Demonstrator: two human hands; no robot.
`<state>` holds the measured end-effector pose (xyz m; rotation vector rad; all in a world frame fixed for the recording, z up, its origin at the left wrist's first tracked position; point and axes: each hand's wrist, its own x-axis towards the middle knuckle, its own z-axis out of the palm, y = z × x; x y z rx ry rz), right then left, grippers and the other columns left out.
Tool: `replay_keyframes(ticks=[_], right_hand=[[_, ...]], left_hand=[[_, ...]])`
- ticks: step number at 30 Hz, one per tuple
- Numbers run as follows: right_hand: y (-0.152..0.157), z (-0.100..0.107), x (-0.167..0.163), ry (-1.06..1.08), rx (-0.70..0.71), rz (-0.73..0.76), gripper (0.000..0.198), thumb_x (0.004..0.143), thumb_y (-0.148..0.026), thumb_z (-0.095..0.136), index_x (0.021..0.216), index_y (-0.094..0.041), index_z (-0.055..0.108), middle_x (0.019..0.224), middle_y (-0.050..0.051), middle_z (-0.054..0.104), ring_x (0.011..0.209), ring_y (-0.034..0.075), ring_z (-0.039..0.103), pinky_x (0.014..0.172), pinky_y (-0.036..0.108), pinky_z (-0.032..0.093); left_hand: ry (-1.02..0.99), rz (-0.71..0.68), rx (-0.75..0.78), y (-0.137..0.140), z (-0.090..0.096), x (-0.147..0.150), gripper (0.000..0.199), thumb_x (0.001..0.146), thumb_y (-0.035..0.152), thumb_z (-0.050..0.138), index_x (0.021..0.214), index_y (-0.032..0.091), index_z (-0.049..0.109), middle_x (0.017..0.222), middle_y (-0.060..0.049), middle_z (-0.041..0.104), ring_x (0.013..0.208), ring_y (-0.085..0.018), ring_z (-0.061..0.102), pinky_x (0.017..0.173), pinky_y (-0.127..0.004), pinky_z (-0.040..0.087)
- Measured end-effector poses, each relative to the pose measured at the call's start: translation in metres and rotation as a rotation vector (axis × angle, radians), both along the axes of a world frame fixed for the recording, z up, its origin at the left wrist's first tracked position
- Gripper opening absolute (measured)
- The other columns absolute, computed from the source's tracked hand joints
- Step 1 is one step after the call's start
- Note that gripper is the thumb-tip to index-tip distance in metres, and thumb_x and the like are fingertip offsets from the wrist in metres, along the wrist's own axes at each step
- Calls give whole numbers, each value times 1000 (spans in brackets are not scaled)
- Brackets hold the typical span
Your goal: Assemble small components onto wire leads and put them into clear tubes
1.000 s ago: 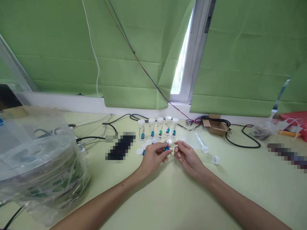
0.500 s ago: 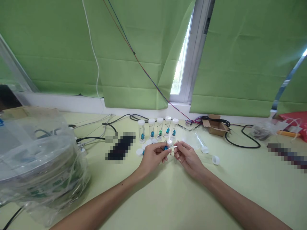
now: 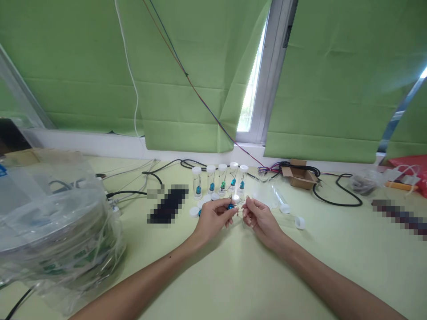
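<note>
Between the two hands, just above the tabletop [image 3: 253, 284], a small blue component [image 3: 230, 206] sits pinched in the thumb and fingertips of the left hand [image 3: 213, 218], while the right hand [image 3: 263, 220] has its thumb and forefinger nipped close together on a thin pale lead [image 3: 240, 204] that spans the gap. A dark wire [image 3: 231, 192] points almost straight up from the component, just past the left fingertips; a second ago it curved over at the top. Since half a second ago the hands have hardly shifted, so the component looks steady and the work seems narrowed to that lead, though how it joins the component is too small to tell. Beyond the hands stands a row of five capped tubes [image 3: 222, 175], each with a small blue or green piece inside. White caps [image 3: 194, 212] lie just past the left hand, and outward and beyond the right hand a clear tube [image 3: 278, 196] lies on its side, with another tube's white end cap [image 3: 300, 222] to that hand's right
</note>
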<state>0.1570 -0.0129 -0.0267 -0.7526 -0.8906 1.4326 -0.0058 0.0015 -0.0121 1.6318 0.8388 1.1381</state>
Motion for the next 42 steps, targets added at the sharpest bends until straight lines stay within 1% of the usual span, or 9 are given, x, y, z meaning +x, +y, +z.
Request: replay_keyframes(ticks=[7, 12, 16, 22, 26, 28, 32, 36, 42], right_hand=[[2, -4, 1, -60, -11, 8, 42, 71, -55, 74, 65, -16, 62, 48, -1, 58, 36, 6, 41, 40, 23, 24], [0, -1, 0, -82, -28, 12, 42, 72, -54, 73, 59, -16, 59, 43, -1, 57, 33, 6, 38, 39, 23, 23], [-1, -2, 0, -89, -27, 3, 43, 71, -56, 74, 59, -16, 59, 43, -1, 56, 34, 6, 37, 39, 23, 23], [0, -4, -1, -48, 14, -6, 35, 73, -49, 75, 69, -17, 61, 51, -3, 57, 38, 6, 41, 40, 23, 23], [-2, 1, -2, -10, 33, -18, 31, 72, -44, 78, 73, -19, 59, 57, -4, 57, 41, 6, 43, 43, 22, 28], [-3, 4, -1, 1, 40, -14, 29, 72, -42, 78, 80, -20, 62, 62, -4, 59, 44, 6, 45, 44, 22, 30], [-4, 6, 0, 0, 64, 31, 29, 74, -41, 77, 94, -20, 69, 78, 0, 64, 50, 6, 47, 46, 22, 34], [-3, 3, -1, -8, 87, 55, 27, 77, -41, 75, 95, -21, 71, 86, 1, 65, 51, 6, 48, 46, 23, 35], [-2, 1, 0, -6, 98, 55, 24, 79, -40, 73, 92, -21, 71, 84, 1, 64, 51, 6, 48, 47, 23, 35]], left_hand=[[28, 13, 9, 0, -1, 0, 28, 77, 41, 68, 85, 14, 67, 55, 1, 57, 45, -10, 48, 48, -23, 43], [41, 21, 21, 1, -2, 0, 26, 77, 40, 68, 84, 15, 67, 55, 1, 57, 45, -10, 48, 48, -23, 42], [20, 7, 3, 1, -1, 0, 25, 77, 40, 69, 83, 15, 66, 55, 1, 57, 45, -10, 49, 48, -23, 43], [-32, -17, -71, 3, -1, -1, 23, 78, 38, 69, 83, 16, 68, 56, 1, 57, 48, -10, 53, 47, -22, 42], [-55, -15, -95, 4, 0, -1, 23, 78, 38, 69, 82, 16, 68, 57, 2, 57, 49, -10, 52, 48, -21, 42], [-73, -11, -114, 3, 2, -1, 23, 77, 38, 70, 81, 15, 67, 57, 2, 57, 49, -10, 52, 49, -22, 42], [-91, 4, -161, 2, 7, -2, 23, 76, 36, 71, 80, 14, 67, 55, 1, 58, 48, -10, 51, 50, -22, 42], [-116, 3, -186, 2, 10, -3, 24, 75, 36, 72, 81, 13, 68, 56, 1, 59, 50, -11, 51, 51, -23, 43], [-104, -1, -196, 1, 8, -2, 25, 74, 38, 73, 80, 14, 67, 55, 2, 57, 47, -10, 52, 47, -22, 41]])
